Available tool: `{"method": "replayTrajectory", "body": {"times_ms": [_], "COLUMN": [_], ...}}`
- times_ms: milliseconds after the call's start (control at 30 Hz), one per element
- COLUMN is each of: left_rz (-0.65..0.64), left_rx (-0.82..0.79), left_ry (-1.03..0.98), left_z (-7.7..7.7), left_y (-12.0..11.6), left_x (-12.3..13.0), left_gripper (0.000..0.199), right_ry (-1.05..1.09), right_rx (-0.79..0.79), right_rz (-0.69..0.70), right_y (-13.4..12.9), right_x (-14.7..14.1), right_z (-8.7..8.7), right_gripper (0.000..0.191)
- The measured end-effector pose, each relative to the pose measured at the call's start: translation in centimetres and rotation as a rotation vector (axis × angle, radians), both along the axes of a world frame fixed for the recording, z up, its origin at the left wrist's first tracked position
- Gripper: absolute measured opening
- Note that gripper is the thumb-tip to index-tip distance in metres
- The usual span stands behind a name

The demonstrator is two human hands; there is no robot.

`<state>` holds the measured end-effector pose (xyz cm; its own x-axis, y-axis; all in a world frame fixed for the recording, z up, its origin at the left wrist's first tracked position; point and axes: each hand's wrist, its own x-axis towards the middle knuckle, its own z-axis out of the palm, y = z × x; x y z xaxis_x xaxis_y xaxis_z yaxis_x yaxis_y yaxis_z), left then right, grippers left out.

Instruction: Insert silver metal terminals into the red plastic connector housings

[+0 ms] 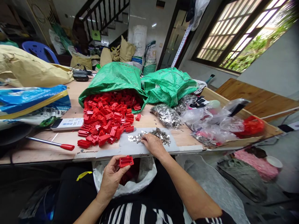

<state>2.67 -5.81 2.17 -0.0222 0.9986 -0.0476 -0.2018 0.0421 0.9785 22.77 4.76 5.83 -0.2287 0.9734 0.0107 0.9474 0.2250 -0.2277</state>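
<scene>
Between the thumb and fingers of my left hand point(112, 175) is a red plastic housing point(126, 161), its hollow side facing me. It is held above a white sack point(146, 180) with red pieces inside, in my lap. My right hand point(153, 144) reaches onto a grey sheet point(127, 146) at the table edge. Its fingertips are pinched together at a pile of small metal pieces point(161, 135); whatever they grip is too small to make out. Left of the pile, a heap of red plastic housings point(102, 121) spills from a green woven sack point(114, 76).
A second green sack point(168, 85) and a clear bag of metal pieces point(166, 115) lie behind the pile. A wooden tray point(247, 141) holding plastic bags stands at right. At left are a red-tipped lever point(66, 147), a white box point(67, 123) and a blue bag point(32, 101).
</scene>
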Motion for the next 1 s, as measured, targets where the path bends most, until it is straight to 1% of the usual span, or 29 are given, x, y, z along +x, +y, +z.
{"method": "replayTrajectory", "body": {"times_ms": [167,300,400,533,600,667,767,833,900,1000], "left_rz": [-0.005,0.005,0.014,0.029,0.04,0.046,0.056,0.049,0.037,0.036], "left_rx": [-0.012,-0.027,-0.033,-0.053,-0.057,-0.04,-0.007,0.002,0.02,0.082], "left_ry": [-0.017,-0.03,-0.065,-0.129,-0.141,-0.122,-0.058,-0.035,-0.025,0.014], "left_z": [-0.2,0.0,0.2,0.5,0.7,0.8,1.0,0.9,0.9,0.8], "left_y": [0.1,0.2,0.1,0.2,0.4,0.5,0.7,0.8,0.8,0.6], "left_x": [-0.1,-0.1,-0.1,0.0,0.0,-0.2,-0.4,-0.4,-0.3,0.0], "left_gripper": [0.032,0.033,0.034,0.038,0.044,0.051,0.056,0.057,0.057,0.052], "right_ry": [0.015,0.039,0.071,0.128,0.23,0.437,0.784,0.943,1.041,1.084], "right_rx": [-0.001,0.016,0.028,0.031,0.022,-0.041,-0.251,-0.385,-0.472,-0.522], "right_rz": [-0.022,-0.034,-0.038,-0.018,0.006,0.037,0.091,0.118,0.127,0.111], "right_y": [0.0,-0.1,-0.1,-0.2,-0.4,-0.8,-1.9,-2.8,-3.7,-4.6], "right_x": [-0.6,-0.5,-0.3,0.1,0.1,-0.2,-1.1,-2.0,-2.7,-3.4], "right_z": [0.0,-0.1,-0.2,0.0,0.3,0.6,0.8,0.8,0.5,-0.1], "right_gripper": [0.009,0.005,0.008,0.012,0.01,0.009,0.008,0.012,0.018,0.022]}}
